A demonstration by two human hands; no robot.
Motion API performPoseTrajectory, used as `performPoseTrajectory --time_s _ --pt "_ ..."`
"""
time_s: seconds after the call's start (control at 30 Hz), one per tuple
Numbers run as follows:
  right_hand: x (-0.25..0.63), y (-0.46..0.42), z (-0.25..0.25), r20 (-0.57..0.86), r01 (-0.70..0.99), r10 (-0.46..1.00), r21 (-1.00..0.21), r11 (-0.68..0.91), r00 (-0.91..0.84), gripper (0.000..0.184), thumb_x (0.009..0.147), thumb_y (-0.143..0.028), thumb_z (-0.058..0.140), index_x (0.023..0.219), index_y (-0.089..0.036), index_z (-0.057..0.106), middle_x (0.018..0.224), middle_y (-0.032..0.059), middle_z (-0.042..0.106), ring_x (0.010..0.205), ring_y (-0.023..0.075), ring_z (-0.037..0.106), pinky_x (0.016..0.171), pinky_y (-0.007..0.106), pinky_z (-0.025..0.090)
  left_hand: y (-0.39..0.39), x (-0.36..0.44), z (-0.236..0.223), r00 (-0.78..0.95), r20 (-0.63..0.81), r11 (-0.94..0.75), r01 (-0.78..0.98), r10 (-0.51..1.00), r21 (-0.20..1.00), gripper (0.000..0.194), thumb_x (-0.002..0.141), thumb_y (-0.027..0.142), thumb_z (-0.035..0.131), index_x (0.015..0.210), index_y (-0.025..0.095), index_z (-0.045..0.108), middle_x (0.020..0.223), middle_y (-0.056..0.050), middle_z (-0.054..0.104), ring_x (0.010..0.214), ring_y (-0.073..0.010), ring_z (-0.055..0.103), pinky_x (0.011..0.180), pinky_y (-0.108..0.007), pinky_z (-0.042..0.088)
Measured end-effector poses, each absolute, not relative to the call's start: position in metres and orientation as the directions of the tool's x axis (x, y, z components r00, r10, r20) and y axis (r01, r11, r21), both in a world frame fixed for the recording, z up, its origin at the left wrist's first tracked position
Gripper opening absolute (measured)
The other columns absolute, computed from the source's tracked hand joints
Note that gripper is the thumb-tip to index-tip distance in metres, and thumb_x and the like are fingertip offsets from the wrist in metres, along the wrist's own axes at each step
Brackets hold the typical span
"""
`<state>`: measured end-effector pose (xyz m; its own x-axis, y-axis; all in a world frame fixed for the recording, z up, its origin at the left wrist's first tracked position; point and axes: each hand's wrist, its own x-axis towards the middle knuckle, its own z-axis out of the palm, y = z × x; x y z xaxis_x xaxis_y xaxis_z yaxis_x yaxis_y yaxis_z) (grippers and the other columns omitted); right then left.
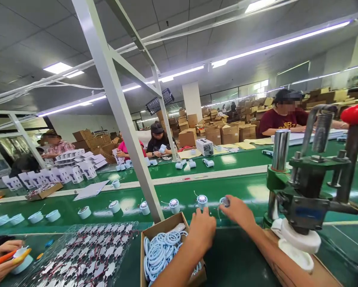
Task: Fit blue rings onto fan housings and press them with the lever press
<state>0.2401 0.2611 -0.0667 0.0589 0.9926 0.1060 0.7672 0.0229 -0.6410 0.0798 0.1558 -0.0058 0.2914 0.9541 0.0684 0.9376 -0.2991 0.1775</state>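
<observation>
Standing upright: 1 blue cup (202, 203) by left hand (202, 229); right hand (238, 211) holds disc (225, 202).

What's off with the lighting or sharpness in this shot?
In the head view, the ceiling strip light washes out to white; in the head view, glare patches sit on the glossy green belt; in the head view, the red knob looks stretched near the edge, and the far boxes look soft.

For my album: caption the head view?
Left hand and right hand at pale-blue round parts on a green belt.
</observation>
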Motion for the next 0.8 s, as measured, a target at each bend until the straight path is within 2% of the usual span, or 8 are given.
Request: performPoseTrajectory --time_s 0.07,0.13,0.23,0.3,0.37,0.53,0.63,0.8 --pt "0.235 0.231 -0.079 0.101 0.758 0.988 -0.634 0.151 -0.113 0.034 0.081 -0.032 0.069 0.114 -0.023 0.070 0.114 0.0097 0.073 0.110 0.0313 0.068 0.098 0.039 0.051 0.140 0.072 -0.009 0.285 0.060 -0.291 0.943 0.957 0.164 0.032 0.071 -0.005 0.063 0.097 0.008 0.076 0.125 -0.026 0.062 0.117 -0.0452 0.057 0.096 -0.061 0.051" --pt "0.232 0.205 -0.088 0.098 0.730 0.966 -0.637 0.247 -0.241 0.035 0.079 -0.031 0.068 0.113 -0.024 0.069 0.113 0.0077 0.074 0.109 0.0299 0.069 0.099 0.036 0.051 0.126 0.064 -0.011 0.274 0.078 -0.284 0.940 0.959 0.191 0.031 0.077 0.001 0.062 0.101 0.015 0.076 0.123 -0.019 0.066 0.116 -0.0380 0.060 0.099 -0.054 0.051" --pt "0.234 0.192 -0.091 0.110 0.688 0.933 -0.646 0.329 -0.343 0.049 0.081 -0.039 0.068 0.127 -0.024 0.064 0.126 0.0076 0.071 0.118 0.0300 0.065 0.104 0.037 0.050 0.106 0.040 -0.009 0.179 0.164 -0.219 0.938 0.970 0.271 0.034 0.091 0.018 0.058 0.121 0.030 0.070 0.130 -0.003 0.066 0.123 -0.0234 0.058 0.109 -0.036 0.045" --pt "0.234 0.206 -0.083 0.130 0.682 0.931 -0.647 0.341 -0.342 0.059 0.086 -0.045 0.065 0.139 -0.021 0.057 0.136 0.0105 0.064 0.125 0.0319 0.062 0.108 0.041 0.048 0.093 0.014 -0.006 0.034 0.209 -0.100 0.944 0.977 0.314 0.037 0.100 0.024 0.044 0.130 0.030 0.064 0.134 -0.001 0.065 0.127 -0.0184 0.055 0.112 -0.031 0.041" --pt "0.226 0.232 -0.073 0.155 0.685 0.937 -0.646 0.337 -0.314 0.061 0.091 -0.040 0.062 0.146 -0.017 0.050 0.145 0.0148 0.057 0.130 0.0329 0.058 0.112 0.044 0.045 0.083 -0.013 -0.007 -0.105 0.193 0.037 0.943 0.976 0.329 0.040 0.100 0.022 0.039 0.132 0.022 0.063 0.133 -0.007 0.066 0.127 -0.0218 0.056 0.111 -0.035 0.042" --pt "0.184 0.289 -0.063 0.187 0.662 0.927 -0.655 0.364 -0.325 0.056 0.090 -0.022 0.072 0.141 -0.014 0.052 0.150 0.0148 0.050 0.140 0.0305 0.047 0.119 0.052 0.038 0.078 -0.042 -0.023 -0.216 0.078 0.187 0.943 0.973 0.276 0.027 0.079 0.027 0.070 0.105 0.019 0.077 0.108 -0.011 0.076 0.115 -0.0353 0.063 0.102 -0.047 0.044" --pt "0.167 0.299 -0.068 0.184 0.658 0.936 -0.670 0.342 -0.299 0.042 0.094 -0.029 0.071 0.132 -0.016 0.059 0.142 0.0117 0.056 0.132 0.0301 0.054 0.112 0.056 0.045 0.081 -0.038 -0.027 -0.257 0.103 0.216 0.927 0.961 0.306 0.026 0.077 0.023 0.070 0.102 0.022 0.076 0.109 -0.007 0.075 0.115 -0.0320 0.062 0.102 -0.043 0.044" --pt "0.169 0.299 -0.063 0.191 0.660 0.957 -0.694 0.288 -0.217 0.036 0.096 -0.029 0.068 0.129 -0.015 0.060 0.128 0.0098 0.063 0.117 0.0261 0.063 0.104 0.051 0.052 0.074 -0.037 -0.015 -0.309 0.159 0.211 0.871 0.938 0.443 0.067 0.073 0.014 0.064 0.140 0.020 0.057 0.140 -0.006 0.060 0.132 -0.0209 0.054 0.111 -0.027 0.040"
